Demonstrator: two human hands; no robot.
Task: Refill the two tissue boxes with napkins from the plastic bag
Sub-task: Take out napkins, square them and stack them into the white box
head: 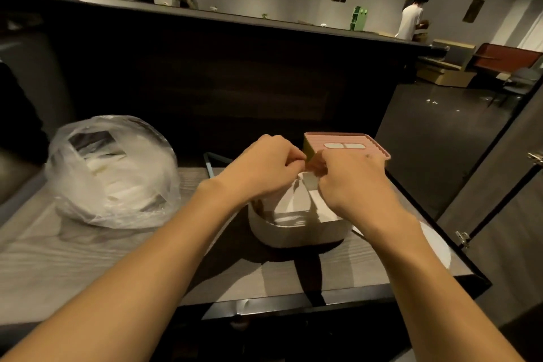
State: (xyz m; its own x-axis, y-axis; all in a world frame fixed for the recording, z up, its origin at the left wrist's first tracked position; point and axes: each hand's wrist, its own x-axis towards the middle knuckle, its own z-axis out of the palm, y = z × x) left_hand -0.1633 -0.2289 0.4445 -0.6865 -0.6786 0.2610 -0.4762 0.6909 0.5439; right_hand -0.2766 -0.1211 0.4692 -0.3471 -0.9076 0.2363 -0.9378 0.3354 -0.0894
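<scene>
A white tissue box [296,233] with its top off stands on the grey wooden table [88,258], with white napkins [291,203] inside it. My left hand [264,167] and my right hand [349,179] meet above the box, both pinching the top of a napkin that rises out of it. Behind my right hand stands a pink tissue box [349,144] with a slotted lid. At the left lies a clear plastic bag [114,173] full of white napkins.
A white lid or plate [437,244] lies at the table's right edge. A dark high counter [220,73] rises behind the table. To the right is bare floor, with a person in white far back [411,20].
</scene>
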